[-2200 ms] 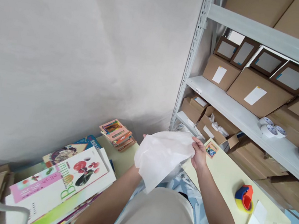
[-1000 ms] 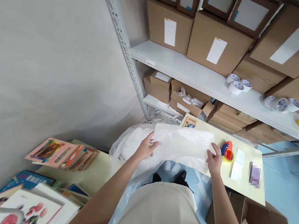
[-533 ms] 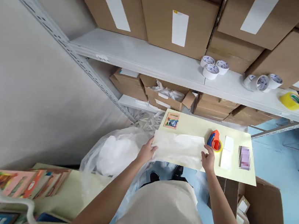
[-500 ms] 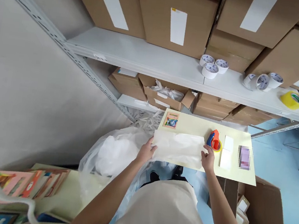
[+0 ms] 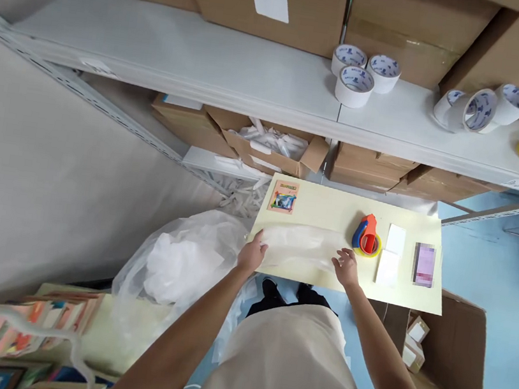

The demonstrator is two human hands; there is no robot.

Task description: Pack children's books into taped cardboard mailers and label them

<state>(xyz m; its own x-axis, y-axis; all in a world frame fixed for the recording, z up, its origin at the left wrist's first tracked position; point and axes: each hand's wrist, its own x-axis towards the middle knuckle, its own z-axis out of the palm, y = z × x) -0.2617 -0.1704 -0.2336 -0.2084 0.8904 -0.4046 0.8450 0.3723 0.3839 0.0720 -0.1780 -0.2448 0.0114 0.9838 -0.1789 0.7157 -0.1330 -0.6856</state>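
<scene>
A thin, translucent white sheet (image 5: 300, 245) lies lengthwise along the front of the pale yellow tabletop (image 5: 326, 201). At its left end, my left hand (image 5: 252, 253) is closed on the edge, thumb uppermost. My right hand (image 5: 346, 268) is at the opposite end, its curled fingers and thumb at the sheet's edge. Just beyond the right hand is an orange and blue tape dispenser (image 5: 366, 230) with a yellow-edged roll. A small pink book with a colourful picture (image 5: 283, 196) lies at the table's far left corner.
White cards (image 5: 388, 267) and a blurred purple packet (image 5: 424, 265) lie on the right. Tape rolls (image 5: 354, 89) stand on the grey shelf (image 5: 188, 49) ahead. A plastic bag (image 5: 181, 267) bulges at left; an open carton (image 5: 457, 351) stands at lower right.
The view has shifted, bringing the shelf closer. Both hands are nearer each other, and the sheet between them looks narrower and lower against the tabletop.
</scene>
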